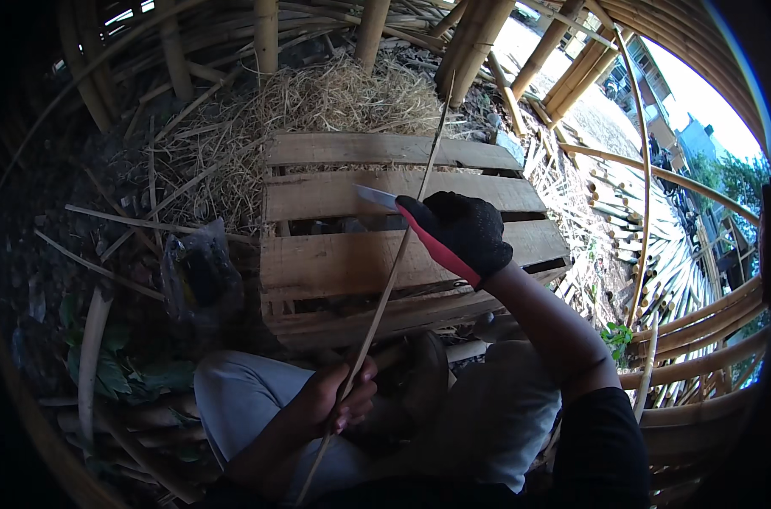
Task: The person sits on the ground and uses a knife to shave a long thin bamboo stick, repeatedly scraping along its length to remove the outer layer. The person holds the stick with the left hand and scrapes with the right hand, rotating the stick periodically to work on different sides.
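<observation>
We judged the knife [375, 197], gripped in our gloved right hand [458, 233] against the bamboo strip [394, 267] running from the far straw to our bare left hand [339, 397] pinching it near our knee, could slip toward those fingers.

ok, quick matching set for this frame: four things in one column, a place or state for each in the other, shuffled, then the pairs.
Things
1. left hand
2. right hand
3. wooden pallet
4. straw pile

Places or states
A. heaped beyond the far edge of the pallet
B. bare, gripping the thin bamboo strip low down, near the knee
C. in a black glove, holding a blade against the strip
D. lying flat on the ground, in front of the knees

Pairs: 1-B, 2-C, 3-D, 4-A
</observation>
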The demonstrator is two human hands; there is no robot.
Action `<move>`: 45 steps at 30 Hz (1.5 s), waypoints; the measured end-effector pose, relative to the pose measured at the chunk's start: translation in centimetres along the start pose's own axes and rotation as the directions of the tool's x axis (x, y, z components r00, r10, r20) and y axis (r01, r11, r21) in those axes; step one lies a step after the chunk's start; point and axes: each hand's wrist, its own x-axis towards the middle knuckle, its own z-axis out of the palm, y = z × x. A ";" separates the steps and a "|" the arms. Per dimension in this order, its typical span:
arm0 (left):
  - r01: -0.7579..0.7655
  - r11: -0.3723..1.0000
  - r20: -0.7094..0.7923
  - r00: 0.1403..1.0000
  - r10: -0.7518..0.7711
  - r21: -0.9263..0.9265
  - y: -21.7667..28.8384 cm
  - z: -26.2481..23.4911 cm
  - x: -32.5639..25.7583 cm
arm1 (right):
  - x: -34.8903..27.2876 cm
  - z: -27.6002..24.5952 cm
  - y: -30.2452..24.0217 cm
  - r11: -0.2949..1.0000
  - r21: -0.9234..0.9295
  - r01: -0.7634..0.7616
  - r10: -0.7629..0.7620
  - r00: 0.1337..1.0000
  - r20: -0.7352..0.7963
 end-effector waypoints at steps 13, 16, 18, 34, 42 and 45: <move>-0.083 0.987 -0.100 0.990 0.097 0.137 0.1 1.1 0.0 | -1.9 -0.6 1.6 0.976 -0.008 0.219 -0.209 0.942 0.264; -0.080 0.984 -0.139 0.985 0.103 0.157 0.0 1.1 -0.1 | -3.9 0.1 0.7 0.949 -0.045 0.312 -0.287 0.914 0.287; -0.075 0.982 -0.162 0.981 0.104 0.176 0.0 1.3 0.0 | -5.5 0.1 -0.7 0.929 -0.069 0.364 -0.317 0.877 0.360; -0.060 0.909 -0.333 0.919 0.211 0.412 -0.3 3.6 -0.2 | -2.0 2.9 3.3 0.927 -0.233 0.292 -0.320 0.943 -0.091; -0.059 0.864 -0.361 0.893 0.270 0.500 -1.0 3.0 0.3 | -5.6 1.6 -0.8 0.932 -0.058 0.358 -0.332 0.906 0.263; -0.046 0.878 -0.409 0.872 0.268 0.477 -0.8 3.3 0.5 | -5.9 2.3 -0.6 0.902 -0.098 0.420 -0.405 0.903 0.145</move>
